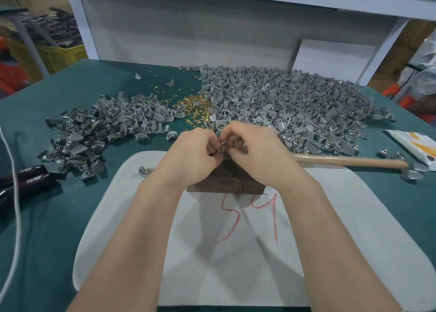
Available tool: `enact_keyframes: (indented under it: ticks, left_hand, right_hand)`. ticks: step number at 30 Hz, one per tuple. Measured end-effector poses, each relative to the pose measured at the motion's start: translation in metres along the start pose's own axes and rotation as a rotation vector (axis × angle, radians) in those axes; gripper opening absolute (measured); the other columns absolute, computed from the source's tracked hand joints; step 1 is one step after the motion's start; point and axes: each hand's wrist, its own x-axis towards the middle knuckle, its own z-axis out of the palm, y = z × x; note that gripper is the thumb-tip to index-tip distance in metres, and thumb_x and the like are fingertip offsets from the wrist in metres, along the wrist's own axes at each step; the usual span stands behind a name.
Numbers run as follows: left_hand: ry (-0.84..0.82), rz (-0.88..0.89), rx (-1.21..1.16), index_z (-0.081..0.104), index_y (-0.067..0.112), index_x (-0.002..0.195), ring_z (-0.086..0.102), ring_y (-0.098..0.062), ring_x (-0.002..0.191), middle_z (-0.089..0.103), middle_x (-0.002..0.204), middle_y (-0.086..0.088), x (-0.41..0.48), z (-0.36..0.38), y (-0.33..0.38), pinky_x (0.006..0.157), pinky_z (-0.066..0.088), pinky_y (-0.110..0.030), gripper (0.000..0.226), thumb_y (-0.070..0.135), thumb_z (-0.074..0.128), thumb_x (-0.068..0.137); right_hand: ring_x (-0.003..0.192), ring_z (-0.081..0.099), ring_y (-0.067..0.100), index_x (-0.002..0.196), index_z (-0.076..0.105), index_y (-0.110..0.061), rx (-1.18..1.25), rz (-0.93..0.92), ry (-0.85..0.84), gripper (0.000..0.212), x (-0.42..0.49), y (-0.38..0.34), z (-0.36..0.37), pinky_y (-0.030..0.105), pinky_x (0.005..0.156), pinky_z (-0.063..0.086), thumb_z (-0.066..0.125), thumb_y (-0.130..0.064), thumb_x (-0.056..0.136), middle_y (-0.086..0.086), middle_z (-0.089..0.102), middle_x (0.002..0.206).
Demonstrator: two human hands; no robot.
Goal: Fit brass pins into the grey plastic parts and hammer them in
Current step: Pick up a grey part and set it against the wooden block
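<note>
**Both hands closed on one grey part above the block**

The left hand [193,148] and right hand [256,151] meet fingertip to fingertip, fingers curled. Together they pinch a small grey part [223,146] just above the far edge of the wooden block [226,178]. The fingers hide most of the part, so its long axis and facing cannot be told, nor whether a pin is seated.

The block stands on the white board [330,217] under both wrists. The hammer [349,161] lies just beyond the right wrist. Its long axis runs left to right, with the head pointing right, away from the hands.

The brass pins [193,105] lie loose beyond the fingertips. The large heap [295,99] of grey parts lies beyond the right hand and the smaller heap [99,127] to the left of the left hand.
</note>
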Motion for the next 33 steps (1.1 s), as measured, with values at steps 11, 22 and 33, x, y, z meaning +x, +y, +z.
enact_keyframes:
  ticks: [11,22,33]
  left_hand:
    - [0.006,-0.007,-0.001,0.065,0.015,0.085,0.059,-0.017,0.080,0.065,0.083,-0.003,-0.001,-0.003,0.001,0.066,0.041,-0.020,0.003,0.015,0.067,0.084]
    - [0.004,0.003,0.001,0.063,0.019,0.084,0.055,-0.008,0.075,0.058,0.075,0.010,0.001,-0.002,-0.002,0.061,0.040,-0.013,0.009,0.027,0.068,0.086]
    - [0.015,0.002,0.007,0.064,0.020,0.083,0.057,-0.010,0.076,0.057,0.071,0.012,0.000,-0.002,-0.001,0.070,0.043,-0.019,0.004,0.021,0.067,0.085]
  right_hand:
    - [0.072,0.053,0.016,0.090,0.059,-0.016,0.032,0.017,0.030,0.026,-0.001,-0.010,0.002,0.038,0.073,0.049,0.051,0.004,0.077,-0.003,0.059,0.074]
    - [0.079,0.050,0.011,0.079,0.061,-0.028,-0.051,0.098,0.001,0.012,0.003,0.004,0.003,0.023,0.075,0.039,0.064,-0.018,0.085,-0.005,0.049,0.088]
    - [0.075,0.058,0.002,0.089,0.068,-0.025,0.141,0.142,0.014,0.016,0.001,0.007,-0.003,0.014,0.076,0.046,0.059,-0.011,0.089,-0.021,0.060,0.072]
